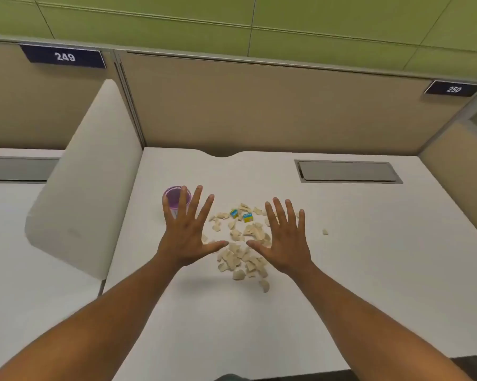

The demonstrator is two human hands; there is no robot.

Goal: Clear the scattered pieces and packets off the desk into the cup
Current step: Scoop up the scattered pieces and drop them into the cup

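Several pale beige pieces (241,253) lie scattered in a loose heap on the white desk (341,257). Two small blue-and-yellow packets (247,217) rest at the far side of the heap. One stray piece (325,231) sits apart to the right. A clear purple cup (174,198) stands upright at the left, partly hidden behind my fingers. My left hand (186,235) hovers palm down with fingers spread, left of the heap. My right hand (284,240) is spread the same way over the heap's right edge. Neither hand holds anything.
A white curved divider (86,182) rises on the left between this desk and the neighbouring one. A grey cable hatch (347,171) is set into the desk at the back right. Beige partition walls close off the back, and the desk's front edge is near my body.
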